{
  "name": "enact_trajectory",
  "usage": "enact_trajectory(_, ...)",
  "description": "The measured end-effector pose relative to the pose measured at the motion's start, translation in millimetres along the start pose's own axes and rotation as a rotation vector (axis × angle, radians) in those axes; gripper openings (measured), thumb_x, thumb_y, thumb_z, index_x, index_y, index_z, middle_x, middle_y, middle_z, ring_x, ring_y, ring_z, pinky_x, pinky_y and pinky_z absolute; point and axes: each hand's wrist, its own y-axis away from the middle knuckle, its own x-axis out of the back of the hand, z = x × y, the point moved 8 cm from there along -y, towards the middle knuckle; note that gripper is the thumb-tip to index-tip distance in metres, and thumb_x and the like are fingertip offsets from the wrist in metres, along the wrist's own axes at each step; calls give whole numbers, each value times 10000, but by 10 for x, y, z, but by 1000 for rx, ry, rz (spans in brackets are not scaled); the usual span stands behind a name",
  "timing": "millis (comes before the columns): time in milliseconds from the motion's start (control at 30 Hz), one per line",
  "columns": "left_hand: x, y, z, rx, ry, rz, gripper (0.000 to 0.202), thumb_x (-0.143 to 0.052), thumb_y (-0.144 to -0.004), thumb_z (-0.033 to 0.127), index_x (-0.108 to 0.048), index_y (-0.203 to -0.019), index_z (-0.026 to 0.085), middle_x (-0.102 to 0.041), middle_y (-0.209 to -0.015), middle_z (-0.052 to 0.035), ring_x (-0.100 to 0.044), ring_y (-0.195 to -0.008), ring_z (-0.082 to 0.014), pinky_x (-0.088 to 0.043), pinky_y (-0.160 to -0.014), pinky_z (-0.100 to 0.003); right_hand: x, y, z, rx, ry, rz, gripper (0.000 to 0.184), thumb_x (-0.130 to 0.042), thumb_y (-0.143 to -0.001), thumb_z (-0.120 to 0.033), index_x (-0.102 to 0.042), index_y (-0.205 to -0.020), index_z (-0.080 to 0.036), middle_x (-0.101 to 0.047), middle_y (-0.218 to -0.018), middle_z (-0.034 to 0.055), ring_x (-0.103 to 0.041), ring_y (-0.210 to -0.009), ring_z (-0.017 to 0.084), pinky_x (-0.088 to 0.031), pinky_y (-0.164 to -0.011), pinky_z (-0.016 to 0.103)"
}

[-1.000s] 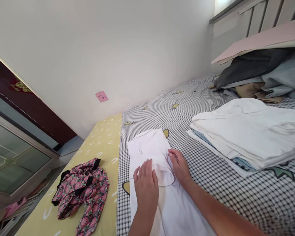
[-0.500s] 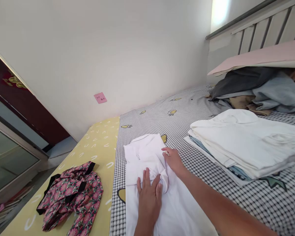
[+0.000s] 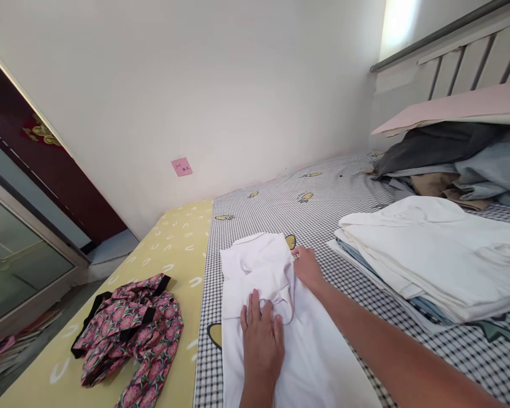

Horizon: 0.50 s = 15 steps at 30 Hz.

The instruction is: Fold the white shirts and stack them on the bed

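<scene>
A white garment (image 3: 314, 362), partly folded, lies lengthwise on the checked bedsheet (image 3: 276, 207). Its far end is doubled over in several layers. My left hand (image 3: 261, 343) rests flat on the lower part of those layers, fingers spread. At the right edge of the folded end, my right hand (image 3: 309, 266) has its fingers closed in a pinch on the white cloth. The fingertips of that hand are partly hidden by the fabric.
To the right sits a stack of folded white clothes (image 3: 429, 249). Behind it are grey and brown clothes (image 3: 450, 153) under a pink board-like sheet (image 3: 463, 107). A pink floral garment (image 3: 131, 328) lies crumpled on the yellow sheet (image 3: 170, 238) at left. A wall (image 3: 255, 102) bounds the far side.
My right hand has closed its fingers on the right edge of the folded layers. My left hand stays flat on the cloth. The whole view has shifted slightly.
</scene>
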Motion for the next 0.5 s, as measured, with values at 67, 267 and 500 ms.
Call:
enact_trajectory(67, -5, -9, 18, -3, -1, -2, 341, -509, -954, 386, -692, -1215, 266, -374, -1660, -115, -292, -1554, -303, -91, -1296, -572, 101, 196, -209, 100, 13, 110, 500, -427, -851, -104, -678, -1264, -235, -628, -1332, 144, -614, -1190, 309, -459, -983, 477)
enact_trajectory(267, 7, 7, -10, -27, -5, 57, 287, -489, -955, 318, -666, -1154, 210, -441, -1604, -199, -332, -1538, -309, -137, -1282, -587, -381, 892, -430, 472, 208, -163, 422, -478, -1001, -404, -600, -1402, -452, -505, -1574, -10, -356, -1490, 358, -220, -1190, 681)
enact_trajectory(500, 4, -48, -58, 129, 359, 70, 124, -699, -789, 191, -669, -894, 250, -484, -1585, -124, -257, -1563, -312, -14, -1300, -531, -703, 987, -163, 432, 299, -344, 456, -495, -1008, -426, -536, -1460, -470, -416, -1636, -24, -248, -1552, 356, -144, -1194, 726)
